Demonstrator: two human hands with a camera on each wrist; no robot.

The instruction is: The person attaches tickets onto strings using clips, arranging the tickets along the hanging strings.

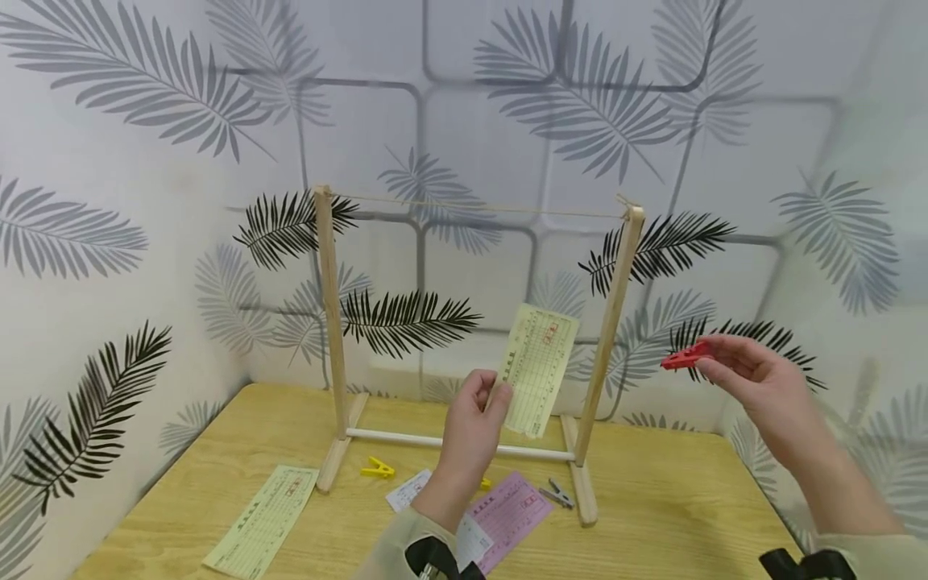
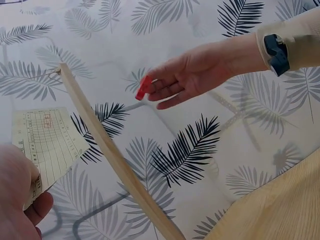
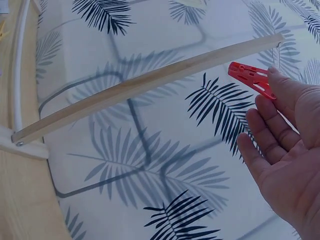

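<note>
My left hand (image 1: 474,423) pinches a pale yellow printed slip (image 1: 540,370) by its left edge, holding it raised in front of the wooden frame (image 1: 607,338). In the left wrist view the same slip (image 2: 47,145) looks bent near the thumb. Right of the frame, my right hand (image 1: 768,395) pinches a red clothespin (image 1: 685,356) between thumb and fingertips. The right wrist view shows the clothespin (image 3: 250,77) with its nose pointing away from the hand. A thin string (image 1: 478,206) runs between the tops of the two posts, with nothing hanging on it.
Another yellow slip (image 1: 264,519) lies at the table's left. A yellow clothespin (image 1: 378,468), a white slip (image 1: 409,489), a pink slip (image 1: 511,515) and a grey clothespin (image 1: 558,494) lie near the frame's base. The white bottom bar (image 1: 406,437) joins the frame's feet.
</note>
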